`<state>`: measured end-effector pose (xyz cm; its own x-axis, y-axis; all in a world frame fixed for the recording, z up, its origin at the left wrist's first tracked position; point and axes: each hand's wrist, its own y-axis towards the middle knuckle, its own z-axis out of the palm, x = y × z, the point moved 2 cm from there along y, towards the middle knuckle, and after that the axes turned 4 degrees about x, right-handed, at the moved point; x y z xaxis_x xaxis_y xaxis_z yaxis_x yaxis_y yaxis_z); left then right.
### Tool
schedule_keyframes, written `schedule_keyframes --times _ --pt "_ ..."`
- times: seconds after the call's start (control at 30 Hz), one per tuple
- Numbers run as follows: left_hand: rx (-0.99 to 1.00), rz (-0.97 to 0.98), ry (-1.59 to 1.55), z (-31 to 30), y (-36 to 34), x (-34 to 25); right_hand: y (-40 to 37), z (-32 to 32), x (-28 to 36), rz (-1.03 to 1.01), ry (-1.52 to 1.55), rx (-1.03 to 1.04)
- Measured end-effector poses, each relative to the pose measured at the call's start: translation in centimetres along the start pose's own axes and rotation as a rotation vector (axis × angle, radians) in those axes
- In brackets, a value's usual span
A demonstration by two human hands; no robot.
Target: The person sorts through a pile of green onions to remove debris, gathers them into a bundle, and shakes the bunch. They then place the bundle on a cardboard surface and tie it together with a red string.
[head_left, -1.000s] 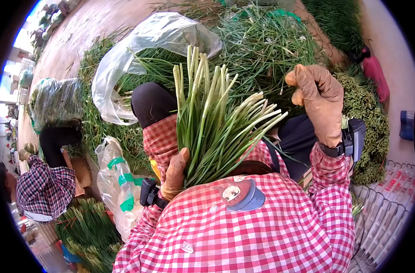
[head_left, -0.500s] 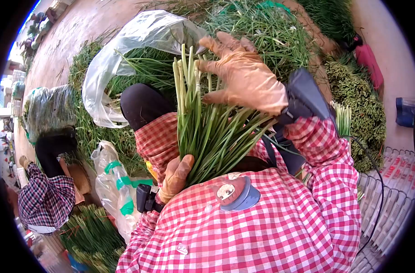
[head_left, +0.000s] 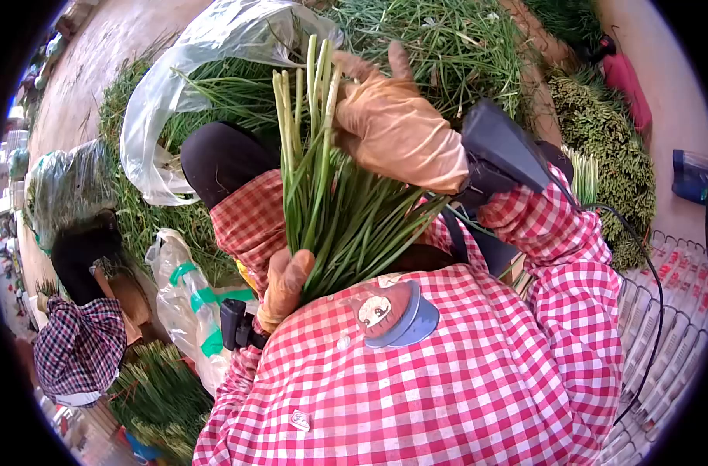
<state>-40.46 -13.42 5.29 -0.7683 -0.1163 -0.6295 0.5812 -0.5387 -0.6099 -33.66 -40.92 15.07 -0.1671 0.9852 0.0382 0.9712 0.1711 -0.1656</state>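
A bunch of garlic chives (head_left: 346,221) fans out over my lap, green leaves towards my chest and pale stalk ends upward. My gloved left hand (head_left: 285,289) is closed round its lower left side, thumb on top. Beside the pale ends is my gloved right hand (head_left: 401,124), a finger raised and another stretched towards the stalks; its palm side is hidden. Each wrist wears a black device (head_left: 503,144). Beyond my knee lies a clear plastic bag (head_left: 156,116) over loose greens.
Heaps of loose greens (head_left: 439,54) cover the floor ahead. Plastic wrap with green tape (head_left: 187,291) lies on the left, near a person in a checked cap (head_left: 78,346). Stacked bundles (head_left: 603,147) stand at right, with a metal rack (head_left: 665,334) and a black cable (head_left: 655,295) nearer me.
My right hand's spread fingers have drawn in somewhat beside the stalks. Some stalks have shifted apart at the top. My left hand keeps its hold, and the whole view has shifted slightly.
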Motion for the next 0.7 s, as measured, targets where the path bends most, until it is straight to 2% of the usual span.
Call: schedule_keyframes --times 0.03,0.07,0.1,0.13,0.17,0.2,0.23,0.27,0.3,0.33,0.37,0.4,0.43,0.47,0.5,0.57,0.6,0.63,0.7 --pt "-0.012 -0.003 -0.013 0.1 -0.1 -0.1 -0.1 -0.2 -0.1 -0.010 -0.093 -0.008" --pt "-0.025 -0.004 -0.026 0.3 0.4 -0.5 -0.7 0.4 -1.3 -0.161 0.091 -0.525" --pt "-0.036 -0.003 -0.036 0.4 1.2 -1.0 -0.6 -0.6 -2.1 -0.065 0.194 -0.609" --pt "-0.046 -0.003 -0.048 0.6 1.9 -1.4 -1.1 -2.2 -4.0 0.105 0.560 -0.430" --pt "-0.057 -0.001 -0.061 0.9 2.1 -1.5 -1.7 -1.0 -6.2 0.004 0.564 -0.698" --pt "-0.070 0.003 -0.075 0.7 2.2 -1.9 -3.0 -0.3 -7.9 0.162 1.044 -0.531" --pt "-0.080 0.011 -0.087 0.6 2.0 -2.1 -4.0 -0.9 -9.0 0.276 0.739 -0.582" --pt "-0.085 0.019 -0.099 0.8 2.3 -2.3 -4.7 -0.6 -10.7 0.387 0.463 -0.512" --pt "-0.090 0.027 -0.112 1.0 2.4 -2.5 -5.8 0.1 -11.0 0.468 0.484 -0.452" --pt "-0.096 0.034 -0.126 1.0 2.0 -2.5 -7.1 1.9 -11.6 0.641 0.375 -0.199" --pt "-0.102 0.040 -0.137 1.0 1.5 -2.5 -8.6 3.8 -11.4 0.577 0.483 -0.093" --pt "-0.106 0.045 -0.145 1.1 1.2 -2.5 -10.1 4.9 -9.6 0.448 0.730 -0.026" --pt "-0.106 0.050 -0.151 1.2 1.0 -2.7 -10.9 4.7 -7.2 0.381 1.010 0.223" --pt "-0.100 0.054 -0.155 1.3 1.1 -2.8 -11.0 3.1 -4.3 0.199 1.078 0.375" --pt "-0.088 0.057 -0.156 1.4 1.0 -3.0 -10.9 2.0 -2.1 0.186 1.029 0.538" --pt "-0.057 0.059 -0.154 2.0 1.1 -3.2 -10.1 2.1 0.9 -0.102 1.175 0.460" --pt "-0.011 0.047 -0.136 2.7 1.3 -3.8 -9.5 1.5 1.8 -0.120 1.152 0.516" --pt "-0.022 0.088 0.051 3.8 1.6 -4.7 -9.1 3.8 2.4 -0.173 1.107 0.468" --pt "-0.049 0.193 0.412 6.4 2.6 -6.2 -8.1 3.8 3.3 0.005 1.227 0.467"
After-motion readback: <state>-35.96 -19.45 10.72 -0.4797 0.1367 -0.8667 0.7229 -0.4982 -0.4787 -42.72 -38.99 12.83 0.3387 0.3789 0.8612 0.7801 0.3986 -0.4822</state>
